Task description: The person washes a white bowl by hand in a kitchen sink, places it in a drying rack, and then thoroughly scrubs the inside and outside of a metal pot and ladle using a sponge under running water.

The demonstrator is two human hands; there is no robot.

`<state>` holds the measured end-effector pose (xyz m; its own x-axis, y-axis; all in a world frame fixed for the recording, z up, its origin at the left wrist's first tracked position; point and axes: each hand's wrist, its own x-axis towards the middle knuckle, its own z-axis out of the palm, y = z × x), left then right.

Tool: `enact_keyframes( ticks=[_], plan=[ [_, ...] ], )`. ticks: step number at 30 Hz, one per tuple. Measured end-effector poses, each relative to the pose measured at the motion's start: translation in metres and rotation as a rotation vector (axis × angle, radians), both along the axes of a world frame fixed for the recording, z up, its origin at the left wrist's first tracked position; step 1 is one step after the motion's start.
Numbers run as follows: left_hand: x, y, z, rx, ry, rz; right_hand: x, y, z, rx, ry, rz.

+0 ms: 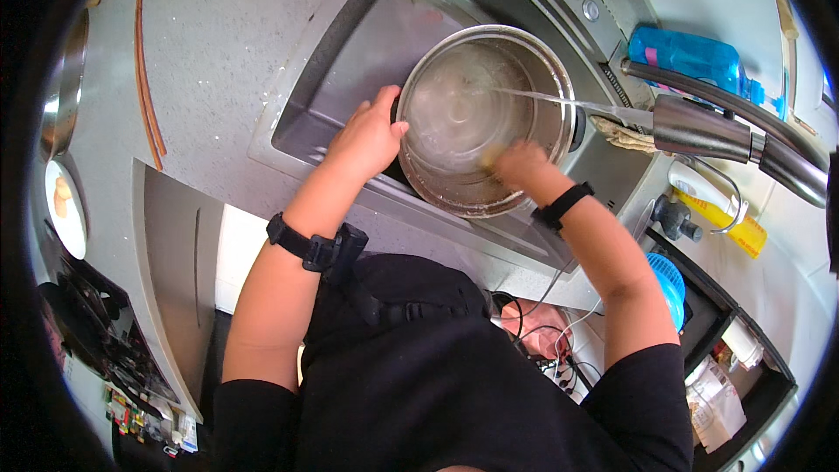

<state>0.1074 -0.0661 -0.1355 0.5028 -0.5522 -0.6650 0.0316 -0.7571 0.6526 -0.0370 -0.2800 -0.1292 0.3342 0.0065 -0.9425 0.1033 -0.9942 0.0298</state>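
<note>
A round stainless steel pot (488, 206) sits tilted in the sink (347, 85), with cloudy water (452, 92) in it. My left hand (369, 137) grips the pot at its left side, thumb near the rim and fingers around the dark handle there. Inside the pot, my right hand (521, 167) is blurred and holds a small yellowish scrubber (491, 157), probably a sponge, against the lower wall. From the faucet's spray head (701, 129) a stream of water (557, 98) runs into the pot. Its other black handle (578, 129) points toward the faucet.
A blue bottle (685, 59) lies behind the faucet, and a folded cloth (623, 136) rests at the sink's edge. Two wooden chopsticks (147, 85) lie on the grey counter (210, 65). Farther left are a white plate (65, 223) and a metal pan (65, 88). A yellow tube (724, 219) stands at right.
</note>
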Motion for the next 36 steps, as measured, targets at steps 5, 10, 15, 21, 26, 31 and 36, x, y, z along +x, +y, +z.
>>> enact_keyframes(
  ticks=[5,10,15,21,26,31,36],
  plan=[
    [-0.002,-0.001,-0.005,-0.006,-0.017,0.003,-0.024,-0.029,0.002,-0.161,-0.326,0.112],
    [-0.008,0.001,-0.015,-0.055,-0.161,0.011,-0.045,0.037,0.027,0.392,-0.302,-0.301],
    [-0.006,0.002,-0.020,-0.076,-0.135,0.014,-0.060,0.017,0.048,0.528,-0.459,-0.449],
    [-0.001,-0.003,-0.006,-0.062,0.003,0.020,-0.082,0.013,0.054,0.179,-0.542,-0.292],
    [-0.007,0.001,-0.020,-0.159,-0.204,0.022,-0.043,0.056,0.010,0.588,-0.404,-0.764],
    [-0.005,0.002,-0.023,-0.139,-0.135,0.012,0.009,0.027,-0.056,0.493,-0.508,-0.847],
    [-0.006,0.000,-0.022,-0.124,-0.108,0.022,-0.002,-0.029,-0.075,-0.091,-0.655,-0.004]
  ],
)
